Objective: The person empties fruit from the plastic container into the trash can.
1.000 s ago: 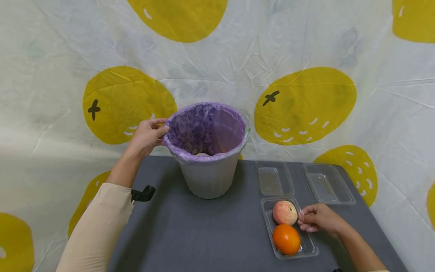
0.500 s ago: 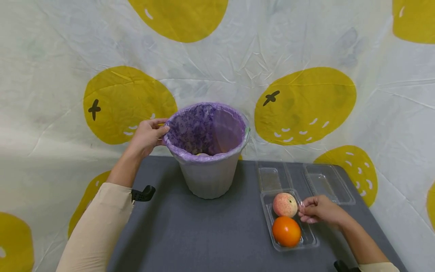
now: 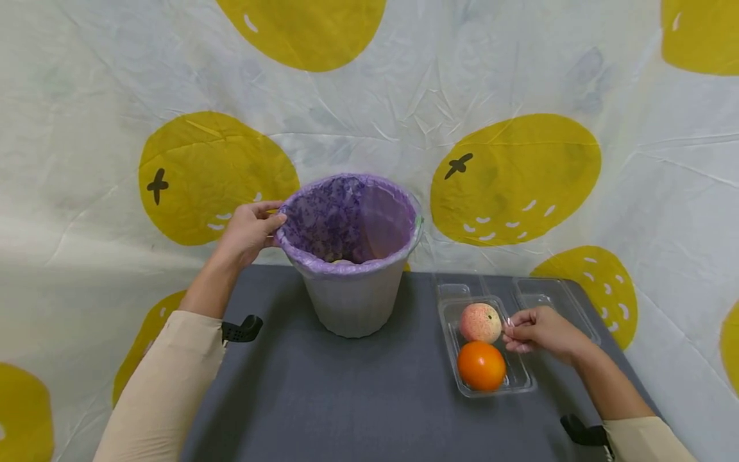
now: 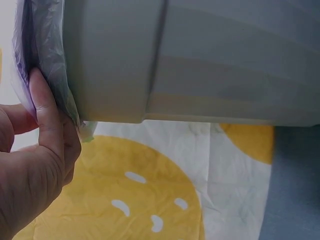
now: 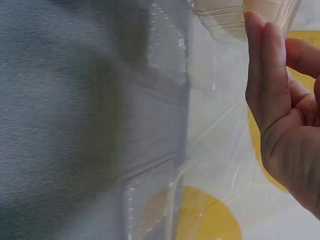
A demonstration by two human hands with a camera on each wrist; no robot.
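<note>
In the head view a pale grey trash bin (image 3: 354, 308) stands on the table, lined with a purple plastic bag (image 3: 387, 218). My left hand (image 3: 245, 234) grips its rim at the left side, thumb over the folded bag edge, as the left wrist view also shows. My right hand (image 3: 545, 333) pinches the right edge of a clear plastic container (image 3: 453, 350). In it lie a pinkish peach (image 3: 480, 323) and, nearer me, an orange (image 3: 482, 366). The container appears raised off the table. A sliver of something pale (image 3: 343, 262) shows inside the bin; the rest is hidden.
Clear plastic trays lie at the table's back right; one (image 3: 548, 292) sits near the corner, another (image 3: 455, 290) is partly covered by the container. The dark grey table (image 3: 346, 404) meets a white cloth (image 3: 392, 115) with yellow fruit prints behind it.
My right hand has lifted the clear container with the peach and orange, moving it up and slightly away from me. My left hand has stayed on the bin's rim.
</note>
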